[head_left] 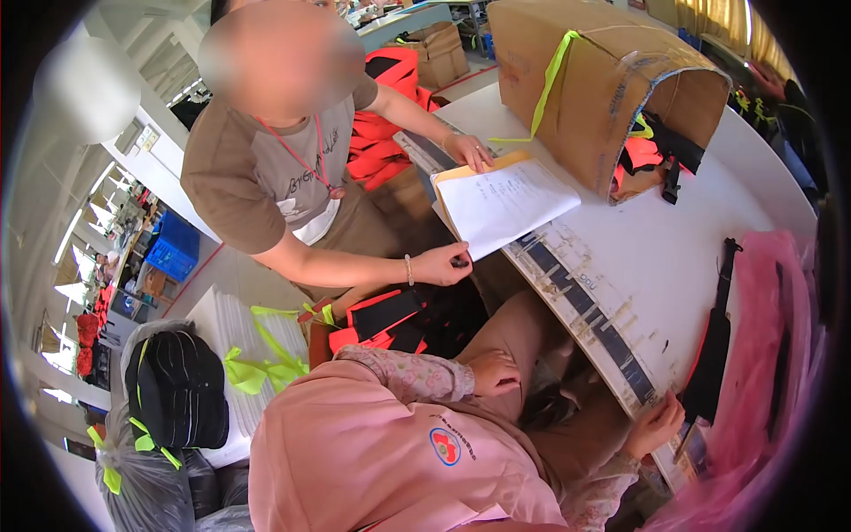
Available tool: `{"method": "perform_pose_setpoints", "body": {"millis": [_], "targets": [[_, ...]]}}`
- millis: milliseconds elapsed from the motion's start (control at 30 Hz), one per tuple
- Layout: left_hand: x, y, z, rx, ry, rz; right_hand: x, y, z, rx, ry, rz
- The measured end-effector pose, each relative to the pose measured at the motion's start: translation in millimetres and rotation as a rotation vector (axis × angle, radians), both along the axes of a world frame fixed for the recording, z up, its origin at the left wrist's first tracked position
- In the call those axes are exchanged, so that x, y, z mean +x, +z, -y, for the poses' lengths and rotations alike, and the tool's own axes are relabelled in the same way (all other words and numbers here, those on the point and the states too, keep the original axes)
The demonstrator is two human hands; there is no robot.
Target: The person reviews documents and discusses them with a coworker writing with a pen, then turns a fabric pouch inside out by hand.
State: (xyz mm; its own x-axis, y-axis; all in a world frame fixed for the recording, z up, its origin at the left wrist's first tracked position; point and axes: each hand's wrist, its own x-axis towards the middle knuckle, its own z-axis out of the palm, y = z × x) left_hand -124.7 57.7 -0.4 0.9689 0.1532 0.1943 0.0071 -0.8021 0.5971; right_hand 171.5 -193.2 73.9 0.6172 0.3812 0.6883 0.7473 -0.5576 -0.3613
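My left hand (495, 372) rests on my thigh with its fingers curled in, and nothing shows in it. At the table's front edge is my right hand (656, 426), its fingers pressed together; what they hold, if anything, is too small to tell. Just beyond those fingertips lies a long black fabric piece with a strap (709, 363), on the white table (620, 257). A person (284, 195) standing across from me holds an open stack of written paper sheets (505, 199) with both hands over the table edge.
A large cardboard box (567, 89) with black and orange pieces inside stands at the back of the table. Pink plastic (762, 381) covers the right side. On the left are a white stack (235, 355), a black bundle (177, 390) and grey bags (151, 479).
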Motion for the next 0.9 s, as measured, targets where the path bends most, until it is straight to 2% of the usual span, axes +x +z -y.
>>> {"method": "perform_pose_setpoints", "body": {"millis": [900], "targets": [[0, 7, -1, -0.018, 0.042, 0.057, -2, 0, -4, -0.056, -0.039, -0.008]]}}
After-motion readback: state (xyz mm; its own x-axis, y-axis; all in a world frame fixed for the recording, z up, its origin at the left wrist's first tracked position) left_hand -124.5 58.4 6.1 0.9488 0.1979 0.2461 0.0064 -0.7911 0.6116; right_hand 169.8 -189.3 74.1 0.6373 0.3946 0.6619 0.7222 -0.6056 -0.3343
